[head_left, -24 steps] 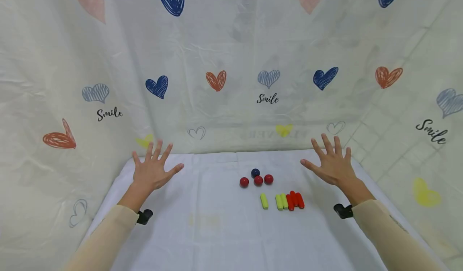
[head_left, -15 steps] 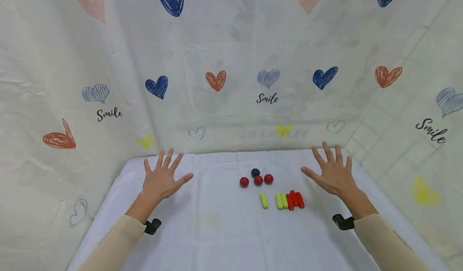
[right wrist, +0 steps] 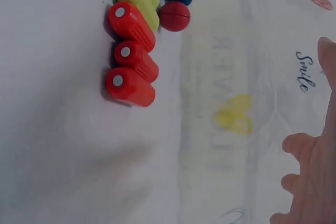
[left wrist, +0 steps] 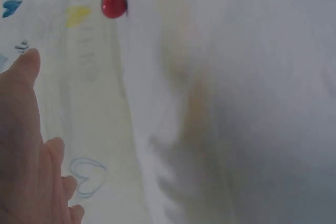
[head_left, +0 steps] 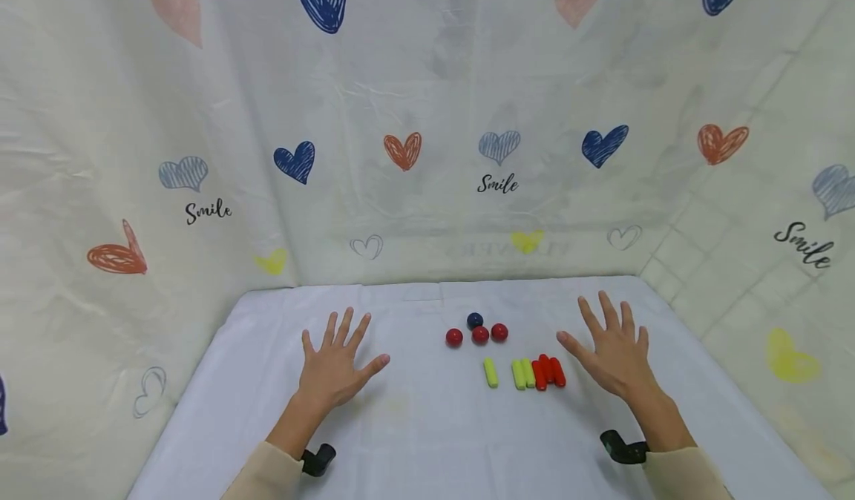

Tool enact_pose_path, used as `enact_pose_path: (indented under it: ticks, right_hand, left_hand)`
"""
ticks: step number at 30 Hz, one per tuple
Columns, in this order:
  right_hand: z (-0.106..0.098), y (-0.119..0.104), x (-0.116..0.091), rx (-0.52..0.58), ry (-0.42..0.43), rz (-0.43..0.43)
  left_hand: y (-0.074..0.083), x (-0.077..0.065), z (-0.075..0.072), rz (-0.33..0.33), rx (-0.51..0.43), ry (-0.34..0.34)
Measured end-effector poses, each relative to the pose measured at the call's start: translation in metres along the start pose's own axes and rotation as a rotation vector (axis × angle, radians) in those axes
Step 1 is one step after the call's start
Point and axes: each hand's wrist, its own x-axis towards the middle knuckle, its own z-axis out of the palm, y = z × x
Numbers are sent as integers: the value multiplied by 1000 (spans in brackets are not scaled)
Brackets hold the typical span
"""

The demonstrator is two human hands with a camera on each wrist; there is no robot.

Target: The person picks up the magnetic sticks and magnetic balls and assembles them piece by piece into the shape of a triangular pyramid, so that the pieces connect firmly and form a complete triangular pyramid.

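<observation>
My left hand [head_left: 334, 370] hovers over the left half of the white-covered table, fingers spread, holding nothing. My right hand [head_left: 617, 359], likewise spread and holding nothing, is above the right side. Between them, nearer the right hand, lie three red rods [head_left: 548, 372] side by side, against two yellow-green rods [head_left: 524, 374]. A third yellow-green rod [head_left: 490, 372] lies apart to their left. Grey discs show in the rod ends in the right wrist view. Behind are three red balls [head_left: 454, 337] and a dark blue ball [head_left: 475, 320]. Some red balls [left wrist: 114, 6] show in the left wrist view.
A white cloth [head_left: 427, 448] covers the table. Behind it hangs a pale curtain [head_left: 427, 77] printed with hearts and "Smile", reaching round both sides. Each wrist wears a black camera mount, the left one [head_left: 318, 459] and the right one [head_left: 623, 447].
Both hands have drawn back toward the person and lower in the head view. My left hand has also moved right, toward the middle. The rods and balls have stayed in place.
</observation>
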Motion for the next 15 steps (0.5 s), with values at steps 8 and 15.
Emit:
enact_pose_path:
  ticks: [8, 15]
  right_hand:
    - [17, -2, -1, 82, -34, 85]
    - [24, -3, 12, 200, -110, 148]
  left_hand:
    - [26, -2, 26, -26, -157, 13]
    - [50, 11, 37, -17, -339, 20]
